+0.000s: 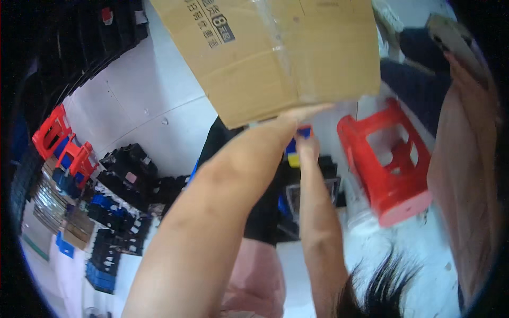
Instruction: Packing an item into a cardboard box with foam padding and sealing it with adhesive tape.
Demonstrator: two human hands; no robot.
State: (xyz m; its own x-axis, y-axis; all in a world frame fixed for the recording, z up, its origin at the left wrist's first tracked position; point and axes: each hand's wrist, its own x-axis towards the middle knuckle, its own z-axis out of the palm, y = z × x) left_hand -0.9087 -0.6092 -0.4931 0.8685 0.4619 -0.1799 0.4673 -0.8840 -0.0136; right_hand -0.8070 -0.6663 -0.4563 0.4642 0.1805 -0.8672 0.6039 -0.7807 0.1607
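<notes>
Brown box (299, 58) lies just ahead of your left hand (306, 112), which is at its near edge, closer than your right hand (308, 147); you cannot tell either hand's openness or grip.

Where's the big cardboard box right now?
In the head view, the cardboard box fills the top centre, with the person's left hand at its lower edge and a red stool just below its right-hand corner.
</notes>
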